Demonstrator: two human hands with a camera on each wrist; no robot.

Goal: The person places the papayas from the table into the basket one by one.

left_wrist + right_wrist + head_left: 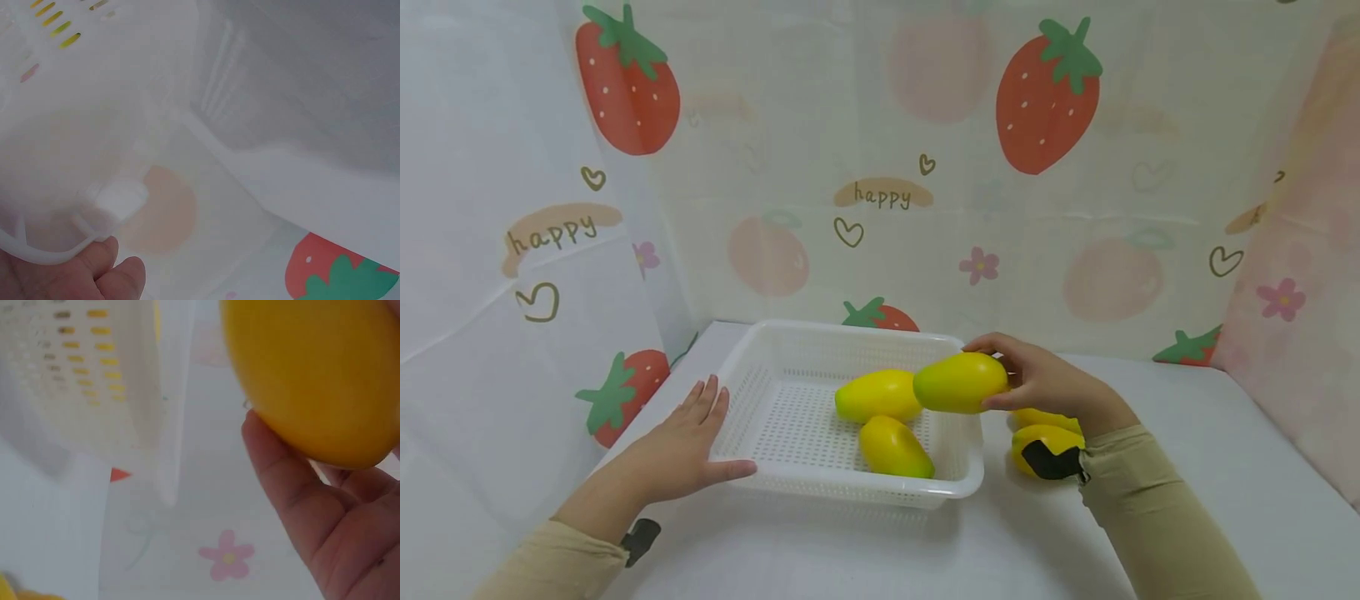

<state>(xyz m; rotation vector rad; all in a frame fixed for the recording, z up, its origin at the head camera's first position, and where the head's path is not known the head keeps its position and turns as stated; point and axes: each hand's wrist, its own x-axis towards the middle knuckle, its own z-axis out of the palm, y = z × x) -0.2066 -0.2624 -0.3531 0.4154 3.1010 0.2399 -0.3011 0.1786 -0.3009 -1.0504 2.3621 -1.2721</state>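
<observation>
My right hand grips a yellow mango with a greenish tip by its right end, thumb below and fingers behind. The mango is held over the right rim of a white plastic basket. In the right wrist view, the fingers curve against the underside of the mango. Two more mangoes lie inside the basket, one farther back and one nearer the front. My left hand rests on the basket's left front corner, fingers straight and thumb along the rim.
To the right of the basket, yellow mangoes lie on the white tabletop, partly hidden behind my right wrist. A strawberry-printed cloth hangs behind the table, and side panels stand at left and right.
</observation>
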